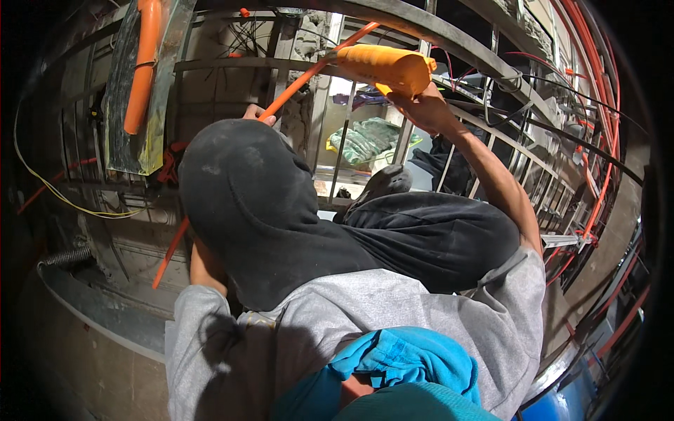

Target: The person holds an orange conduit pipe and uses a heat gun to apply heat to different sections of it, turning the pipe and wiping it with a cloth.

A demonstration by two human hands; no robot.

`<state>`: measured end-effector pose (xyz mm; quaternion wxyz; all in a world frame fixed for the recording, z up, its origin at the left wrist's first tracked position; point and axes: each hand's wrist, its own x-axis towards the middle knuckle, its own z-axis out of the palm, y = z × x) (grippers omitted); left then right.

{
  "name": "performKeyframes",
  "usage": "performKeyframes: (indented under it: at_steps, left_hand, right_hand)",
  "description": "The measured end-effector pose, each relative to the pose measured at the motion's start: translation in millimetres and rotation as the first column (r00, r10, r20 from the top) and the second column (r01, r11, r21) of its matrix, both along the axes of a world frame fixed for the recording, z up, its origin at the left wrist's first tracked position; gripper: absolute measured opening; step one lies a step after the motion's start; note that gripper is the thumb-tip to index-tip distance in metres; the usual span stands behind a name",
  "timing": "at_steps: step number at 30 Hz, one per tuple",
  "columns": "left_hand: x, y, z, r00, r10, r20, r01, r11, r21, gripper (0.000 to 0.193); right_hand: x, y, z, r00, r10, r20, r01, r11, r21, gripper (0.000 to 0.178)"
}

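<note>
Pipe [298, 85] — in left hand [255, 112] | orange tool [385, 66] — in right hand [430, 112]

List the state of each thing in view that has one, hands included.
Orange tool: held up; on or off cannot be told.
Right hand: closed on its handle.
Slanting orange pipe: held, partly hidden behind the bent left leg.
Left hand: closed on that pipe, mostly hidden.
Upper-left orange pipe: banded, lower end free.
Green cloth: crumpled.
</note>
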<state>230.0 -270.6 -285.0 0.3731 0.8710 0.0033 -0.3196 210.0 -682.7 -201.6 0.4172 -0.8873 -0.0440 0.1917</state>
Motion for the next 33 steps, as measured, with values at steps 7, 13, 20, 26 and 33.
performKeyframes:
  at_steps: [7,13,20,26,33]
  left_hand:
    - [2.1,1.6,9.3,1.000,-0.003,-0.011,0.003,1.000,-0.002,0.038]
    - [1.6,1.2,19.2,0.999,0.010,-0.031,-0.009,0.999,0.036,0.041]
    - [2.9,0.8,17.1,1.000,-0.001,-0.026,0.002,0.999,0.041,0.042]
    - [4.8,2.3,17.4,1.000,-0.006,-0.026,0.008,0.999,0.048,0.042]
    - [9.5,3.6,16.6,0.999,-0.017,-0.030,0.019,0.998,0.056,0.043]
  right_hand:
    - [12.8,-29.2,-18.9,0.982,-0.183,0.037,0.181,0.982,0.058,0.040]
    - [23.3,-40.6,-25.9,0.929,-0.366,0.056,0.371,0.915,-0.159,0.039]
    - [15.8,-31.6,-22.7,0.970,-0.235,0.058,0.239,0.969,-0.064,0.043]
    - [3.5,2.3,-1.7,0.997,-0.072,0.028,0.074,0.996,-0.047,0.035]
    - [1.3,34.5,26.0,0.991,0.026,-0.129,0.003,0.976,0.216,0.033]
